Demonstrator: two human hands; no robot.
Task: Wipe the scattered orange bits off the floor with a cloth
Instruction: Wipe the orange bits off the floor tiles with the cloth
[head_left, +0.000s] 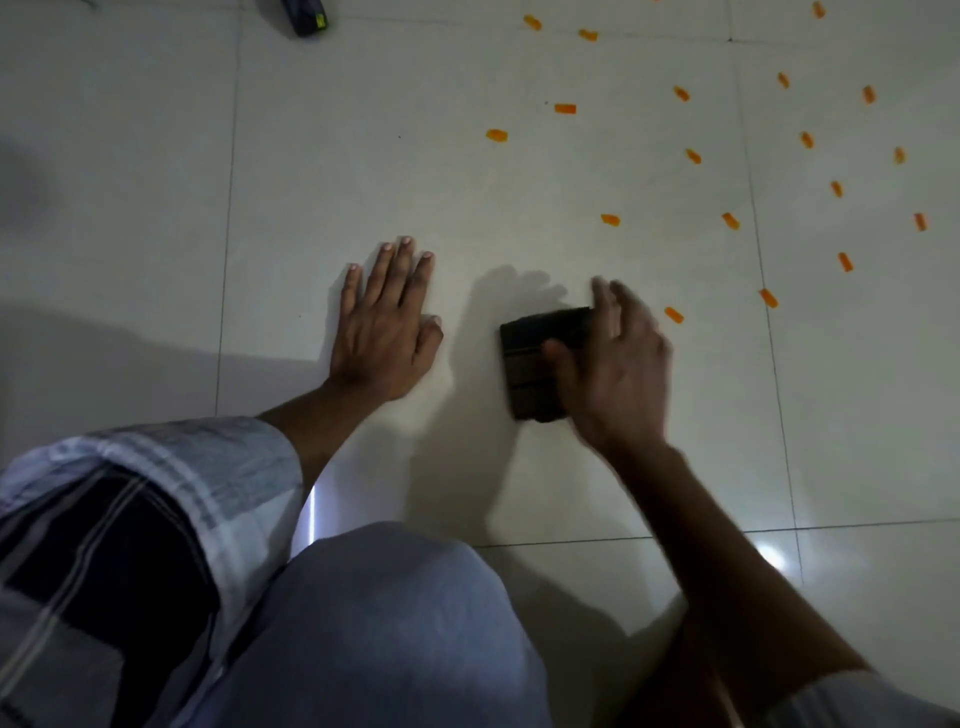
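Observation:
A dark folded cloth (535, 364) lies on the pale tiled floor (311, 156) in the middle of the view. My right hand (613, 364), blurred by motion, rests on the cloth's right side, with the thumb lying across its top and the fingers stretched out past its far edge. My left hand (387, 322) is pressed flat on the floor to the left of the cloth, fingers straight and spread. Several orange bits (730, 221) are scattered over the floor ahead and to the right; the nearest orange bit (674, 315) lies just right of my right hand.
My knee in light grey trousers (389, 623) fills the bottom centre, with a checked sleeve (156, 493) at the left. A dark object (306, 15) lies at the top edge, left of centre. Tile joints cross the floor.

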